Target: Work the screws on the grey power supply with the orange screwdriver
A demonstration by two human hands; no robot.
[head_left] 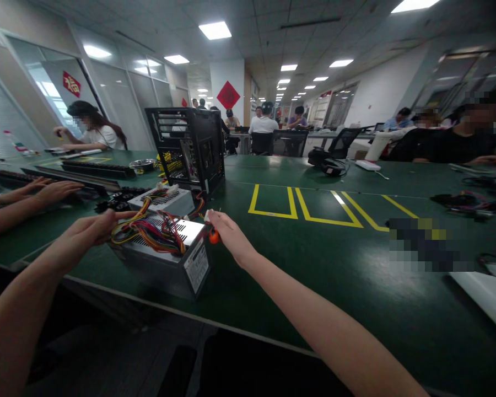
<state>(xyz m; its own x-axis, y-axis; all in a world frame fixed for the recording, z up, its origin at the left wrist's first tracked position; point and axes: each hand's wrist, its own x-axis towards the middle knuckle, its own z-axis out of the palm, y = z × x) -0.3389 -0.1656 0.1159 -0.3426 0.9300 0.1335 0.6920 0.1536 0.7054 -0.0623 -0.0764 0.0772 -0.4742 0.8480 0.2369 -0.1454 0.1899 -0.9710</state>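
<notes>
A grey metal computer power supply (157, 270) with a label on its end sits near the table's front edge. Its bundle of coloured cables (165, 229) lies across the vented top. At the left side of the bundle, my left hand (91, 230) is closed on the cables, its fingertips partly hidden. Just past the right end of the unit, my right hand (230, 234) pinches a small white connector (208, 215). Below those fingers is a small orange object (214, 236), whose kind I cannot make out. Directly behind is a second power supply (182, 203) with its own cables.
A black computer case (190, 146) stands behind the power supplies. To the left, another person's hands (52, 190) rest over dark long parts. A metal bowl (143, 165) is near the case. Yellow tape outlines (273, 214) mark the green table (297, 264). Loose cables (475, 196) lie far right.
</notes>
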